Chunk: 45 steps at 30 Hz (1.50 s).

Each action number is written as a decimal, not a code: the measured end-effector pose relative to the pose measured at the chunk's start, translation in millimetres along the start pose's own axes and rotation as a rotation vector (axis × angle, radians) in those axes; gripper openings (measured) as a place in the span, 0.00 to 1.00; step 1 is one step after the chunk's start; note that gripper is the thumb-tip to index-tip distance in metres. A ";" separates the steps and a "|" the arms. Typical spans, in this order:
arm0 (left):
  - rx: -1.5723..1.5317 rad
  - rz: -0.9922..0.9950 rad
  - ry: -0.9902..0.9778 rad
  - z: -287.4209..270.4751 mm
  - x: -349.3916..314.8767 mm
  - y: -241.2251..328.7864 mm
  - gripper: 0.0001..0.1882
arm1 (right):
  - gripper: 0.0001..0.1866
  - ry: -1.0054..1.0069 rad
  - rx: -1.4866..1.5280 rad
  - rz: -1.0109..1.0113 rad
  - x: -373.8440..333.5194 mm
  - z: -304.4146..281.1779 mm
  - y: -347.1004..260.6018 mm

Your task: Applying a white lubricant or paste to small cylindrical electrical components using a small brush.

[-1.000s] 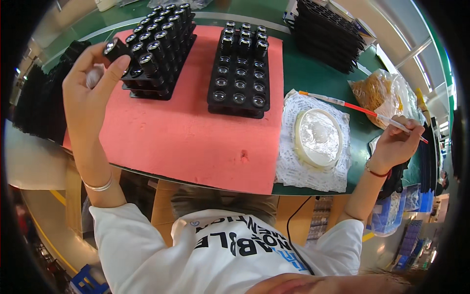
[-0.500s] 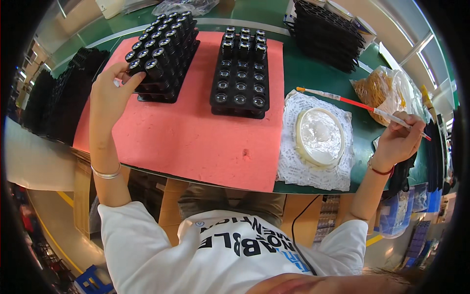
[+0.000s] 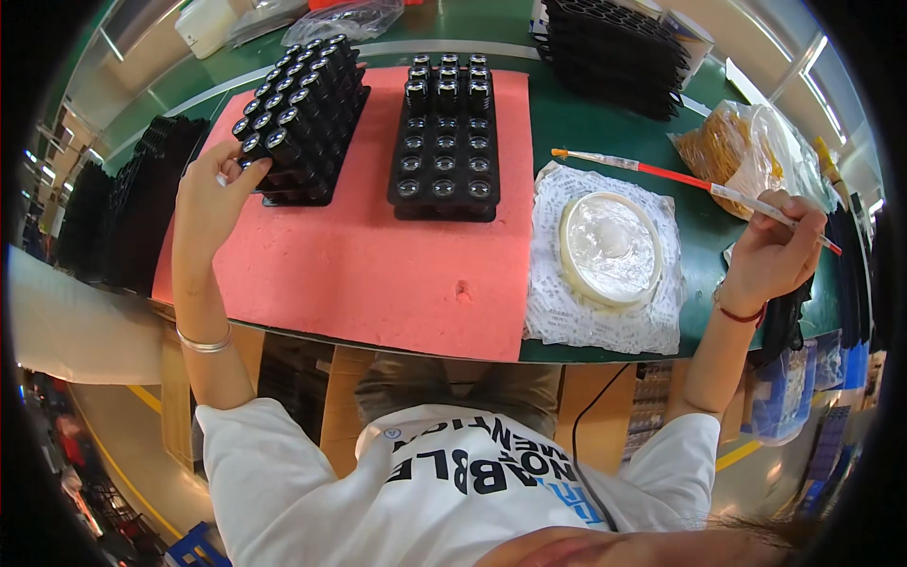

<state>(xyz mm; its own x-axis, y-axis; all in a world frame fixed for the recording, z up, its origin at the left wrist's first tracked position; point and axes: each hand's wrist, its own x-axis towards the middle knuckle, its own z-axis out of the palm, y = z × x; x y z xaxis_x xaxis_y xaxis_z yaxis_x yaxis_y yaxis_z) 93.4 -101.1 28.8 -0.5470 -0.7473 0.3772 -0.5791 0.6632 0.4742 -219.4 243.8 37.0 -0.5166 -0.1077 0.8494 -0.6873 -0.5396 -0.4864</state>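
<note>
My left hand (image 3: 210, 194) is at the near left corner of a black rack (image 3: 326, 197) filled with upright black cylinders. Thumb and fingers close round the corner cylinder (image 3: 251, 146), which has a shiny top. In my right hand (image 3: 779, 248), on the right, is a thin paintbrush (image 3: 675, 178) with a red and clear handle. Its bristle tip points left, above a round pale dish (image 3: 612, 248) of clear glossy material on printed paper (image 3: 556, 317). A second black rack (image 3: 444, 212) stands in the middle, tall cylinders at its far end and lower shiny tops nearer.
Both racks rest on a pink mat (image 3: 368, 293) over a green table (image 3: 605, 350). Stacked black trays (image 3: 619, 57) stand at the back right, and more black stacks (image 3: 142, 208) at the left. A clear bag of tan pieces (image 3: 727, 156) lies near my right hand.
The view has shifted slightly, so racks and dish sit a little further left. My left hand stays at the corner cylinder, and the paintbrush is still in my right hand above the dish.
</note>
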 end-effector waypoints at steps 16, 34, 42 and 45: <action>0.450 0.550 0.157 64.0 30.2 115.0 0.19 | 0.19 -0.053 -0.164 -0.167 -7.4 2.5 0.8; -0.110 0.713 -0.181 76.3 -22.0 156.6 0.12 | 0.20 -0.138 -0.004 -0.381 0.8 -10.9 0.8; -0.372 0.880 -0.419 110.0 -54.6 123.0 0.19 | 0.23 -0.009 -0.059 -0.288 2.2 0.2 -1.3; -0.449 0.548 -0.708 112.5 -49.8 118.3 0.19 | 0.23 -0.178 -0.111 -0.218 5.3 -7.2 -6.0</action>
<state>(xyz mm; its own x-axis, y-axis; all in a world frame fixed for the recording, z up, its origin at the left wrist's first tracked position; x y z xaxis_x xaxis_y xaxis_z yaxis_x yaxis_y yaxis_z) -15.9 19.2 -23.4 -0.9885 -0.0499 0.1426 0.0628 0.7228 0.6882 -221.7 252.4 42.9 -0.2598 -0.1494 0.9540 -0.8286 -0.4728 -0.2997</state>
